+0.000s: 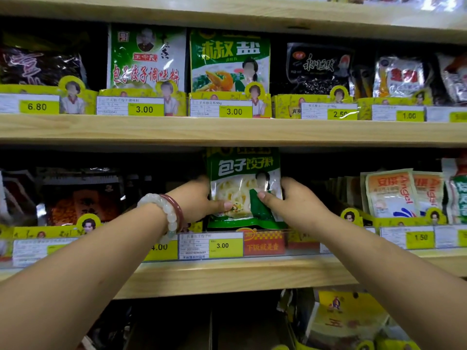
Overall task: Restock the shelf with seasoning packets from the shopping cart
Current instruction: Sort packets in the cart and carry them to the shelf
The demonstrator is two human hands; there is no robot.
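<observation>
Wooden shelving is filling the view, three pale boards running across, each fronted with yellow price tags.

Going left to right along the middle board: at nine o'clock a dark packet with an orange label is standing in shadow. Just right of it the person's left forearm is reaching up from seven o'clock, wearing a pale bead bracelet and a thin red bangle side by side at the wrist. The left hand is gripping the left edge of a green and white dumpling seasoning packet, its thumb pressing across the packet's front and its fingers hidden behind.

The packet is standing upright at the centre of the view, on the middle board, directly above a tag reading 3.00. Its top is reaching almost to the underside of the board above.

The right hand is holding the packet's right edge in the same way, thumb on the front, fingers curled out of sight behind, with the forearm coming in from four o'clock.

Further right, at three o'clock, orange and white Angel packets are standing in a row.

On the board above, at twelve o'clock, a green pepper-salt packet is sitting beside a green and white packet with red lettering.
</observation>
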